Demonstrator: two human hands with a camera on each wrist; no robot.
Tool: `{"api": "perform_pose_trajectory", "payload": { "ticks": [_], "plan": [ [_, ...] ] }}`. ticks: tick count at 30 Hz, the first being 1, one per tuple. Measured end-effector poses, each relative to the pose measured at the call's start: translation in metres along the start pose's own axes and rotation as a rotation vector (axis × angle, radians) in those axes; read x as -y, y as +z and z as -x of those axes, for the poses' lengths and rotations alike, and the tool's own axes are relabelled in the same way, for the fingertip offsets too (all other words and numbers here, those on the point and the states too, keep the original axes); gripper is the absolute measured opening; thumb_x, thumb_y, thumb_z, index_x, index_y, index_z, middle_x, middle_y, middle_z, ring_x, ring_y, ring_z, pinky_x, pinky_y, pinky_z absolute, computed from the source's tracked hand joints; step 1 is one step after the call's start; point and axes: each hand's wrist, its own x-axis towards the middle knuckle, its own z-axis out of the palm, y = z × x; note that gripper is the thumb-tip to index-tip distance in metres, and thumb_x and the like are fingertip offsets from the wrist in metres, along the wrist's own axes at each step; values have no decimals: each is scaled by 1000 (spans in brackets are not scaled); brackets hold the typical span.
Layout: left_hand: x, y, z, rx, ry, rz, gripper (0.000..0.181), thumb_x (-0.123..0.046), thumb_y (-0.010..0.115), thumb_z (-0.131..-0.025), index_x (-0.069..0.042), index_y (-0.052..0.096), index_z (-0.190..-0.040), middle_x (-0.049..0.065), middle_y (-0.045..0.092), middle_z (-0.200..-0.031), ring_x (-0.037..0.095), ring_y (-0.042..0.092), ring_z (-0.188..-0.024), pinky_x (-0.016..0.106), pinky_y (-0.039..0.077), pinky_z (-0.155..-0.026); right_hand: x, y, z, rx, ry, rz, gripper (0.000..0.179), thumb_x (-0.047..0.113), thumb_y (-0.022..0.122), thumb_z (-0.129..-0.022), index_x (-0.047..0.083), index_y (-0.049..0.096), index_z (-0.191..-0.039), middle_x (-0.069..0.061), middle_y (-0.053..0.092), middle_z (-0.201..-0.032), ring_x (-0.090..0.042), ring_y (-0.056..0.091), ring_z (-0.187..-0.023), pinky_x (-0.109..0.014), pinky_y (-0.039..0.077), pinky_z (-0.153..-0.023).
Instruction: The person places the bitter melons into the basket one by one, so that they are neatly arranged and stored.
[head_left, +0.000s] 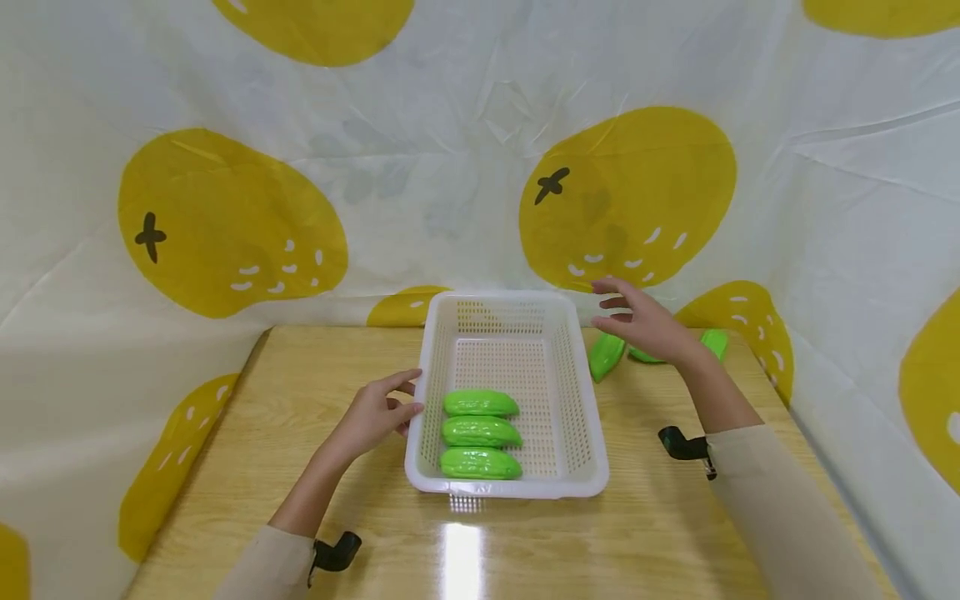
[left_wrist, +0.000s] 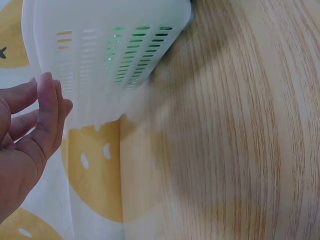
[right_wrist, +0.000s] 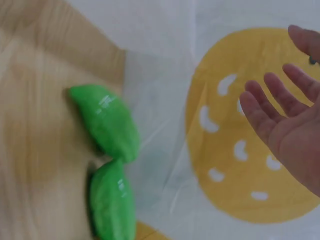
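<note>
- Basket (head_left: 510,489): held three fruits (head_left: 482,432); others (head_left: 607,357) lay right of it.
- Left hand (head_left: 375,417): fingers loosely bent at its left side.
- Right hand (head_left: 647,323): fingers spread, empty, right of basket; I judged lower reach wiser.

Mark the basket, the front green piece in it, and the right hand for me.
Basket (head_left: 517,487): head view, on its near rim.
Front green piece (head_left: 480,463): head view, on the middle of its body.
Right hand (head_left: 645,322): head view, on the middle of the hand.
</note>
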Motion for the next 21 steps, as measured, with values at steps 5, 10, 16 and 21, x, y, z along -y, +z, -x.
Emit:
{"api": "perform_pose_trajectory", "payload": {
  "ticks": [5,10,16,21],
  "plan": [
    [1,1,0,-2,7,-3,58,-6,70,-98,-7,50,-152,24,61,-129,19,67,-71,35,65,-61,-34,-4,12,-65,60,21,67,23,60,-106,5,27,-162,-23,25,-166,-51,33,-147,-69,39,-114],
    [1,1,-1,7,7,-5,58,-5,70,-98,-6,49,-153,25,61,-129,19,67,-71,37,65,-61,-58,-2,12,-100,151,-14,77,30,60,-107,5,16,-165,-25,17,-169,-50,25,-152,-68,37,-116],
    [-1,-1,1,5,6,-4,59,-4,69,-98,-5,49,-153,25,61,-128,19,68,-71,47,66,-65,-80,12,3,-144,232,-49,85,37,58,-106,5,6,-166,-26,11,-170,-50,17,-154,-69,30,-121],
    [-1,-2,0,13,1,-2,59,-4,69,-98,-5,49,-153,25,61,-128,19,68,-72,40,66,-63,-93,23,-9,-148,267,83,89,46,55,-106,1,6,-165,-31,15,-168,-53,21,-152,-69,29,-121]
  ]
}}
